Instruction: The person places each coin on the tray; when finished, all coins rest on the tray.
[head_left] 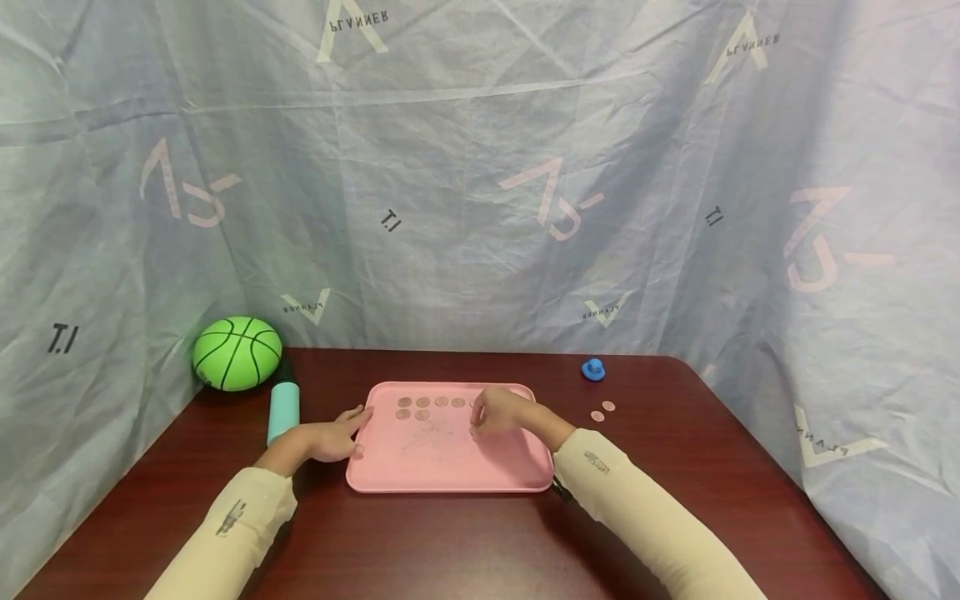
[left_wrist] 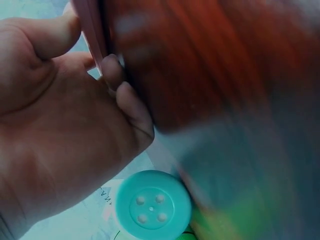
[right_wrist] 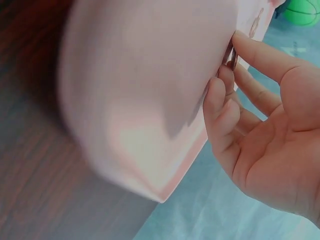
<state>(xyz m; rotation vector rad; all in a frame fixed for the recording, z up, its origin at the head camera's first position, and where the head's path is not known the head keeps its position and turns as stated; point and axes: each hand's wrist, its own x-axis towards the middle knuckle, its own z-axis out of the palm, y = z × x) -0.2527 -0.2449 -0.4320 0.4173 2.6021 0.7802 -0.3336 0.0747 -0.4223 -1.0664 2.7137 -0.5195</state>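
Note:
A pink tray [head_left: 450,477] lies on the table, with several copper-coloured coins [head_left: 441,402] in rows along its far part. My left hand [head_left: 330,440] grips the tray's left rim, thumb at the edge and fingertips curled against it in the left wrist view. Over the tray's right half, my right hand [head_left: 498,412] pinches a coin [right_wrist: 233,57] between thumb and fingers, close to the tray floor. The hand hides part of the upper row's right end. Two more coins [head_left: 597,416] lie on the table right of the tray.
Left of the tray are a turquoise cylinder [head_left: 284,408] with a black end and a green basketball [head_left: 237,353]. A blue rubber duck [head_left: 593,370] sits at the back right. Grey printed cloth [head_left: 465,250] hangs behind the dark wooden table [head_left: 420,542].

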